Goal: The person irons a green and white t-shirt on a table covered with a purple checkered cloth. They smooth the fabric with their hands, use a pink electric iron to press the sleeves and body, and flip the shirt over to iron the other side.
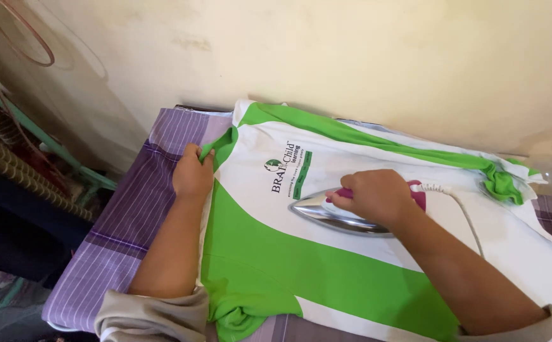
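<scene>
Ironing the shirt (352, 272), nose of the iron (336, 212) pointing left toward my left hand (192, 174).
Right hand (374, 196) closed on the iron's handle mid-chest; left hand pinches the shirt's left edge, just ahead.

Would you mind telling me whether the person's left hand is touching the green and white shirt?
Touching. The head view shows the left hand pinching the green edge of the green and white shirt at its collar.
</scene>
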